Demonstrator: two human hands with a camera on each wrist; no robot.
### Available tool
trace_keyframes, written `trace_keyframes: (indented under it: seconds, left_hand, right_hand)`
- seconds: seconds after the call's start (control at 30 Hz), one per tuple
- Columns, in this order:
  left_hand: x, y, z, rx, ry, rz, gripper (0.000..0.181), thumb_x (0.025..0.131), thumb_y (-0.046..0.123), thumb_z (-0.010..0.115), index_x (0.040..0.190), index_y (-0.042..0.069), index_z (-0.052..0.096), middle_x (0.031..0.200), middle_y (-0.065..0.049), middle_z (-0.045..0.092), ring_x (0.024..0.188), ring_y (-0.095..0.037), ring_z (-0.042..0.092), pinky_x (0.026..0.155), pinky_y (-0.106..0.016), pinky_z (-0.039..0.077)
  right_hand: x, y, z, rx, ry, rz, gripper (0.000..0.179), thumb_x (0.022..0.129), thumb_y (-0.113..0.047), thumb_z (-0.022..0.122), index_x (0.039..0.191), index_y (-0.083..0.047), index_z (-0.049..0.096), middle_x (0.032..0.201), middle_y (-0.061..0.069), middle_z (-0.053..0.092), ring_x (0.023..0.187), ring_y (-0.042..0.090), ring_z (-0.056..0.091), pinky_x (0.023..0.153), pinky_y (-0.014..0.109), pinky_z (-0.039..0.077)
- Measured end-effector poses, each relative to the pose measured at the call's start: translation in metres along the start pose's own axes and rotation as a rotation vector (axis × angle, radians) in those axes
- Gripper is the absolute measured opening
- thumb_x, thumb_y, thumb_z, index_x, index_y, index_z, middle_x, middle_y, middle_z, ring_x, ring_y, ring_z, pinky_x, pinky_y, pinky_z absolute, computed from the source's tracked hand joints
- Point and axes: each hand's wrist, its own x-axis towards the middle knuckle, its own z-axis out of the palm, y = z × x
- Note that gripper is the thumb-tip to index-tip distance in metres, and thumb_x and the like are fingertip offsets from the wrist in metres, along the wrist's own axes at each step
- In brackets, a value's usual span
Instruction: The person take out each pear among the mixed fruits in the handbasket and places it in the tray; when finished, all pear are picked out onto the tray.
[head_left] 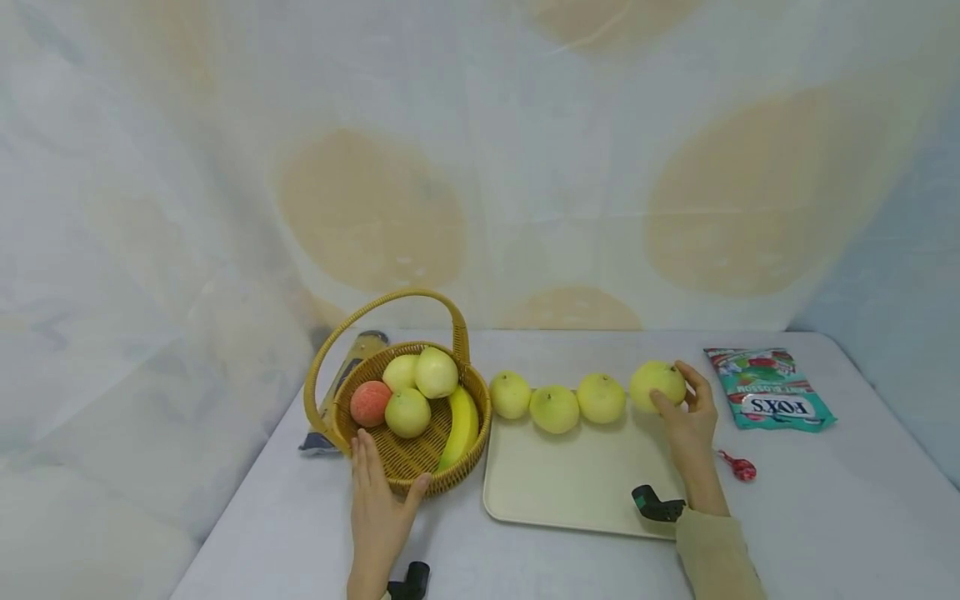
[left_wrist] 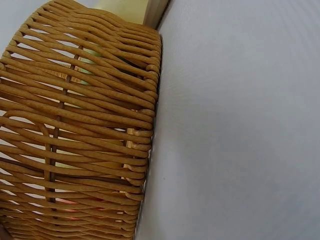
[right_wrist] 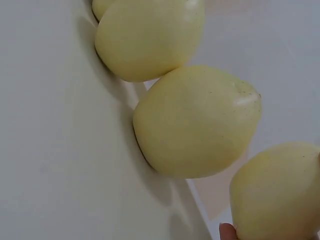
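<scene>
My right hand point(head_left: 692, 425) grips a yellow-green pear point(head_left: 651, 385) with thumb and fingers, over the far right part of a cream tray point(head_left: 570, 475). Three similar pears stand in a row to its left, the nearest being this pear point(head_left: 602, 398). In the right wrist view the held pear point(right_wrist: 275, 192) shows beside the row, fingertips at its lower edge. My left hand point(head_left: 378, 508) touches the near side of a wicker basket point(head_left: 408, 454), fingers straight and thumb spread at the rim. Inside lie a peach point(head_left: 371, 403), a banana point(head_left: 461, 427) and several pale green fruits.
Right of the tray lie a teal FOX'S candy bag point(head_left: 780, 392) and a red wrapped candy point(head_left: 741, 468). A long brown and blue package point(head_left: 322, 440) is partly hidden behind the basket. The basket's tall handle point(head_left: 412, 293) arches up at its far left side.
</scene>
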Motion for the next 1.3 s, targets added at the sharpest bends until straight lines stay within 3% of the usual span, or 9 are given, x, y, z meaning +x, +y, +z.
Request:
trace_keyframes:
  seconds: [0.23, 0.4, 0.47, 0.57, 0.8, 1.13, 1.3]
  left_hand:
    - [0.000, 0.001, -0.001, 0.008, -0.009, -0.003, 0.112, 0.081, 0.043, 0.074, 0.156, 0.004, 0.001, 0.161, -0.025, 0.008, 0.150, -0.041, 0.007, 0.118, -0.058, 0.017]
    - [-0.001, 0.001, -0.001, 0.004, 0.002, 0.001, 0.111, 0.081, 0.043, 0.074, 0.156, 0.005, 0.002, 0.161, -0.025, 0.009, 0.150, -0.040, 0.008, 0.119, -0.057, 0.017]
    - [-0.002, 0.001, 0.000, 0.004, 0.013, 0.010, 0.111, 0.081, 0.043, 0.075, 0.156, 0.004, 0.003, 0.161, -0.024, 0.009, 0.150, -0.040, 0.008, 0.119, -0.056, 0.016]
    - [-0.002, 0.001, 0.000, 0.005, 0.027, 0.022, 0.111, 0.080, 0.043, 0.075, 0.156, 0.003, 0.004, 0.161, -0.025, 0.011, 0.150, -0.040, 0.009, 0.120, -0.054, 0.016]
    - [-0.002, 0.001, -0.001, 0.010, 0.012, 0.020, 0.111, 0.081, 0.042, 0.075, 0.156, 0.004, 0.003, 0.162, -0.023, 0.008, 0.150, -0.040, 0.007, 0.119, -0.056, 0.016]
    - [0.000, 0.003, -0.002, 0.009, 0.016, 0.031, 0.108, 0.082, 0.041, 0.074, 0.155, 0.001, 0.005, 0.160, -0.026, 0.010, 0.149, -0.042, 0.008, 0.119, -0.055, 0.016]
    - [-0.001, 0.002, -0.001, 0.007, 0.015, 0.025, 0.109, 0.082, 0.039, 0.075, 0.155, 0.002, 0.004, 0.160, -0.026, 0.010, 0.149, -0.042, 0.009, 0.119, -0.056, 0.016]
  right_hand:
    - [0.003, 0.004, 0.001, -0.070, -0.012, 0.009, 0.060, 0.092, -0.005, 0.061, 0.147, -0.016, 0.038, 0.150, -0.003, 0.036, 0.131, 0.017, 0.034, 0.085, 0.003, 0.040]
    - [0.004, 0.005, 0.001, -0.102, -0.019, 0.013, 0.063, 0.091, -0.004, 0.061, 0.148, -0.016, 0.037, 0.152, 0.002, 0.035, 0.135, 0.021, 0.034, 0.110, 0.032, 0.037]
    - [0.004, 0.006, 0.001, -0.104, -0.025, 0.007, 0.064, 0.090, -0.003, 0.062, 0.148, -0.015, 0.037, 0.152, 0.004, 0.034, 0.137, 0.024, 0.033, 0.114, 0.043, 0.034]
    - [0.004, 0.008, 0.000, -0.114, -0.037, 0.004, 0.065, 0.089, -0.002, 0.062, 0.148, -0.013, 0.037, 0.153, 0.007, 0.032, 0.139, 0.029, 0.032, 0.114, 0.048, 0.032]
    - [0.004, 0.014, -0.001, -0.140, -0.046, -0.003, 0.063, 0.089, -0.004, 0.063, 0.147, -0.012, 0.038, 0.155, 0.010, 0.027, 0.139, 0.034, 0.029, 0.113, 0.052, 0.032]
    - [0.006, 0.020, 0.002, -0.138, -0.004, -0.086, 0.053, 0.084, 0.004, 0.063, 0.136, 0.000, 0.049, 0.143, 0.011, 0.033, 0.140, 0.030, 0.032, 0.119, 0.048, 0.026]
    - [0.005, 0.020, 0.002, -0.123, -0.006, -0.101, 0.054, 0.085, 0.003, 0.062, 0.137, 0.000, 0.048, 0.141, 0.010, 0.035, 0.142, 0.031, 0.030, 0.120, 0.049, 0.024]
